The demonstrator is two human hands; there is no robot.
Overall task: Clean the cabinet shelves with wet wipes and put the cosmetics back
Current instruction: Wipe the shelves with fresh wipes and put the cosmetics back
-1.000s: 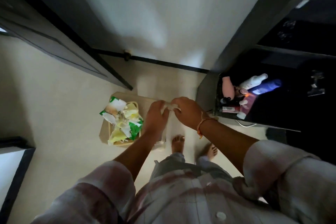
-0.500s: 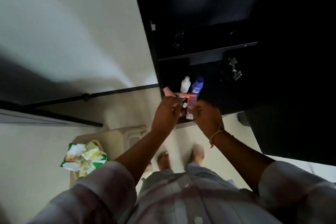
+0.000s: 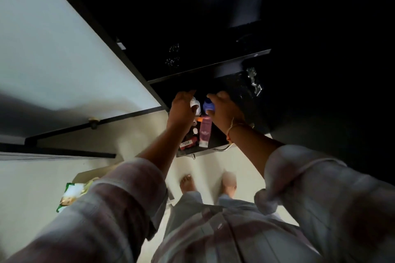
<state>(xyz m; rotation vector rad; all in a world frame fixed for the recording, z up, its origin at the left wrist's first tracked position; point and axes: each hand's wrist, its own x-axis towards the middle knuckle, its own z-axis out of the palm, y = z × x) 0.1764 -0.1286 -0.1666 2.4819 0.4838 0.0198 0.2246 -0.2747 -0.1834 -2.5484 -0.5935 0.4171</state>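
Head view. You stand facing the dark cabinet with both arms raised to its lower shelf [image 3: 201,152], the landmark for all that follows. At the back of that shelf your right hand [image 3: 224,109] curls finger and thumb round the top of a blue bottle [image 3: 207,106]. Your left hand [image 3: 182,108] lies against a white bottle [image 3: 196,104] just beside the blue one, but whether it grips cannot be told. Nearer the shelf's front edge lie a mauve tube [image 3: 205,132] and a red-labelled tube [image 3: 188,142], both on their sides, among smaller items too dim to name. The green wet-wipes pack [image 3: 71,195] sits well below and left of the shelf, in neither hand. Above the shelf runs the upper shelf [image 3: 209,66], its contents lost in shadow. Judged progress: early; the cosmetics crowd the shelf, so clearing, wiping and restocking all appear to remain
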